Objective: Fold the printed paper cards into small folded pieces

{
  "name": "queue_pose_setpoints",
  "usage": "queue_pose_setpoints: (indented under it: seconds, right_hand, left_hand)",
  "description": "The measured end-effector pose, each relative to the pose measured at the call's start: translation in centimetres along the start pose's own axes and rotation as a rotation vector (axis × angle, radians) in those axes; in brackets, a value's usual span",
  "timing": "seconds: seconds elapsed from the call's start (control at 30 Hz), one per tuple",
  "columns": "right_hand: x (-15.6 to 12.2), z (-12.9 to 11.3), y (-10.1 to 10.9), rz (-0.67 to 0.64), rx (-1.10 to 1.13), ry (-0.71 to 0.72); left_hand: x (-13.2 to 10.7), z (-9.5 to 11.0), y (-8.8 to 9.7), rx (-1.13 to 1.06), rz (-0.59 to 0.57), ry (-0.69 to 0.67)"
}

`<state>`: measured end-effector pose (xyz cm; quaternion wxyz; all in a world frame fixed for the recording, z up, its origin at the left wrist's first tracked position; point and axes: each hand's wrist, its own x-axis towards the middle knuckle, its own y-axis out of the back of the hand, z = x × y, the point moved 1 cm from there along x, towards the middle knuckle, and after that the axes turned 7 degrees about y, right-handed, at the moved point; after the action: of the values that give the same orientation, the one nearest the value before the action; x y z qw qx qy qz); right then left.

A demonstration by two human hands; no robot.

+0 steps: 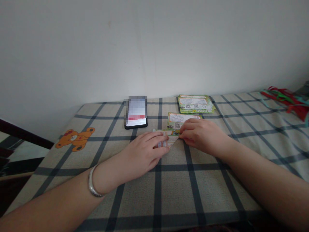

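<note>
A printed paper card (pixel 173 140) with a slanted folded edge lies on the checked cloth between my hands. My left hand (pixel 147 148) rests on its left part, fingers stretched out and lying flat over the print. With thumb and fingertips, my right hand (pixel 202 133) pinches the card's right corner. Just behind it, a second card (pixel 176 119), green-edged with a QR code, lies flat, partly covered by my right hand. Farther back is a stack of similar cards (pixel 194 102), slightly fanned on its right side.
A phone (pixel 136 112) with a lit screen stands near the wall, left of the cards. An orange bear picture (pixel 76 139) is on the cloth at left. Red and green ribbons (pixel 287 100) lie at the far right. The white wall (pixel 154 48) borders the table's back edge.
</note>
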<state>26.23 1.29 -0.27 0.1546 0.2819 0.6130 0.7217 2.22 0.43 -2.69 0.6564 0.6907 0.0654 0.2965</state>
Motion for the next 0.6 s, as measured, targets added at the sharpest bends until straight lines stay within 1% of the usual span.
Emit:
queue_pose_setpoints:
  seconds: [0.13,0.43,0.6]
  right_hand:
    - [0.19,-0.31,-0.11,-0.017,-0.041,-0.008]
    - [0.04,-0.23,-0.42,-0.001,-0.063,0.048]
    - [-0.05,-0.01,-0.41,0.011,-0.085,0.070]
  left_hand:
    - [-0.07,-0.01,-0.17,0.005,0.010,0.008]
    - [-0.20,0.09,0.07,-0.018,-0.015,0.009]
    - [-0.15,-0.09,-0.06,-0.038,0.019,-0.008]
